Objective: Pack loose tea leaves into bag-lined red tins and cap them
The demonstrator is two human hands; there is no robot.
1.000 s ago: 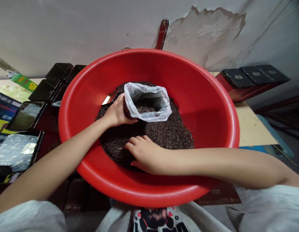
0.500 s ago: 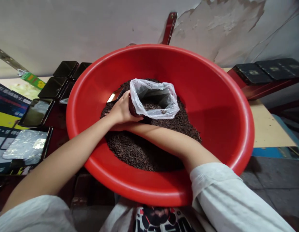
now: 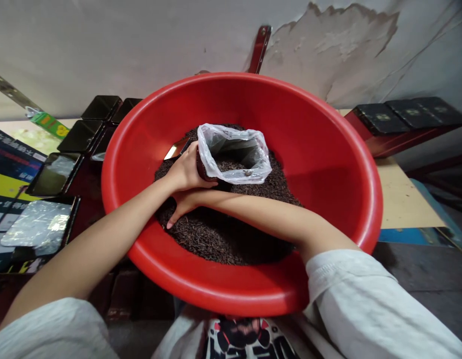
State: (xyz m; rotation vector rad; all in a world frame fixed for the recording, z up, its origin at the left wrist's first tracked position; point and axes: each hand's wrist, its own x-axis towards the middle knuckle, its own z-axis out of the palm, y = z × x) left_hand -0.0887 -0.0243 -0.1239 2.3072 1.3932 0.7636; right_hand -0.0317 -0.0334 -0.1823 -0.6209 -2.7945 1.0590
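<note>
My left hand (image 3: 186, 169) is closed around the side of a dark tin (image 3: 204, 168), which stands tilted among loose dark tea leaves (image 3: 223, 239). A clear plastic bag (image 3: 240, 176) lines the tin, its mouth folded out over the rim, with some leaves inside. My right hand (image 3: 184, 200) reaches across beneath my left wrist and touches the leaves. Its thumb is stretched away from the palm, while my left forearm hides the other fingers. A large red basin (image 3: 328, 164) holds the leaves, and a shiny metallic edge (image 3: 174, 149) shows behind my left hand.
Several open dark tins (image 3: 81, 135) stand on the left, one with a silvery plastic bag (image 3: 38, 224) on it. Dark lidded boxes (image 3: 382, 118) line up at the right on a red ledge. A plaster wall (image 3: 141, 40) rises behind the basin.
My right hand has shifted under my left wrist, and its thumb now shows spread over the leaves nearer me. My left hand keeps its hold on the tin. The view has shifted slightly.
</note>
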